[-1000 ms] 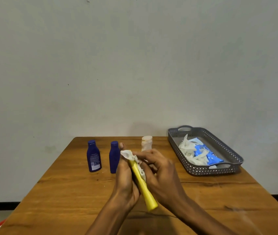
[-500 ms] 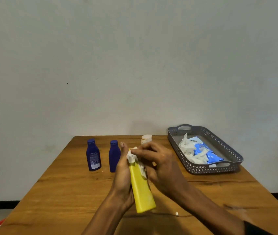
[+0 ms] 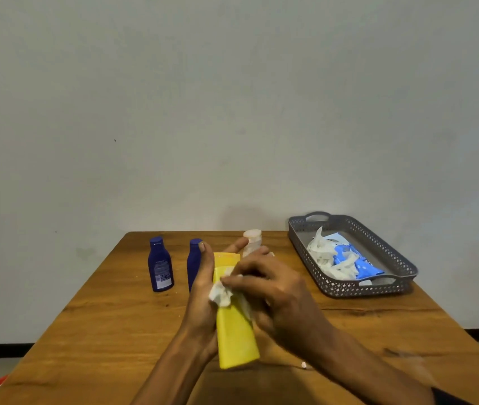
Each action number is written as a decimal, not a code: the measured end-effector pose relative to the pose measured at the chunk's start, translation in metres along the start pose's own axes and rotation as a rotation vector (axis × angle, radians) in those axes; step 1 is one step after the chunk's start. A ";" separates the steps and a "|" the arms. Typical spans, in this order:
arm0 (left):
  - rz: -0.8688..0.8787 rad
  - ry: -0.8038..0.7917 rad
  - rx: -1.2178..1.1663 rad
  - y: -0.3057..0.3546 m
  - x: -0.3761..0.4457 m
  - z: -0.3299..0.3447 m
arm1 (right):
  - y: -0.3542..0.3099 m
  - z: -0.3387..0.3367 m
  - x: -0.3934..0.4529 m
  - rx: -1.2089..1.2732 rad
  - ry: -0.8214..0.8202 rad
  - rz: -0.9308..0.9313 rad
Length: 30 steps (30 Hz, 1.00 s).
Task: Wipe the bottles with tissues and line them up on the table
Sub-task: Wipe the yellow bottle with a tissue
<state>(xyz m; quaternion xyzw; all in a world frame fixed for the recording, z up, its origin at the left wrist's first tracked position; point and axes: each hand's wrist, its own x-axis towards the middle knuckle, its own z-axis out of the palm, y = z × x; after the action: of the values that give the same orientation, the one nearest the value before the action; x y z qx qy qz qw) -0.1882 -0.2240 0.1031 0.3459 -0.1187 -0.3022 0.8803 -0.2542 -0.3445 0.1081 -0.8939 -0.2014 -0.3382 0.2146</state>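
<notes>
My left hand (image 3: 201, 299) grips a flat yellow bottle (image 3: 235, 334) above the middle of the wooden table (image 3: 109, 331), its cap end pointing away from me. My right hand (image 3: 273, 290) presses a crumpled white tissue (image 3: 220, 293) against the bottle's upper face. Behind my hands, two dark blue bottles stand upright side by side: one (image 3: 160, 265) in full view and one (image 3: 194, 263) partly hidden by my left thumb. A pale, whitish bottle (image 3: 252, 241) stands to their right, its lower part hidden by my fingers.
A grey perforated tray (image 3: 349, 287) sits at the table's back right, holding a blue wipes packet (image 3: 361, 263) and several crumpled used tissues (image 3: 324, 258). A small white scrap (image 3: 304, 365) lies on the table near my right forearm. A plain wall rises behind the table.
The yellow bottle has turned from edge-on to show its broad face. My right hand has slid the tissue from the cap end down onto the bottle's body.
</notes>
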 end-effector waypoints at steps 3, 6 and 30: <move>0.007 -0.024 0.022 -0.004 -0.004 0.003 | 0.009 -0.003 0.017 -0.047 0.076 0.055; 0.022 0.008 -0.032 0.005 0.000 -0.001 | -0.012 0.005 -0.001 -0.034 0.042 0.009; 0.107 0.150 -0.184 0.012 0.008 -0.007 | -0.012 -0.005 -0.037 0.087 0.029 -0.066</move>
<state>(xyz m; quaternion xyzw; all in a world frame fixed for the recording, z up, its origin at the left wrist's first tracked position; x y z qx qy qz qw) -0.1732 -0.2178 0.1063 0.2784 -0.0425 -0.2375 0.9297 -0.2879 -0.3452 0.0886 -0.8716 -0.2419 -0.3490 0.2448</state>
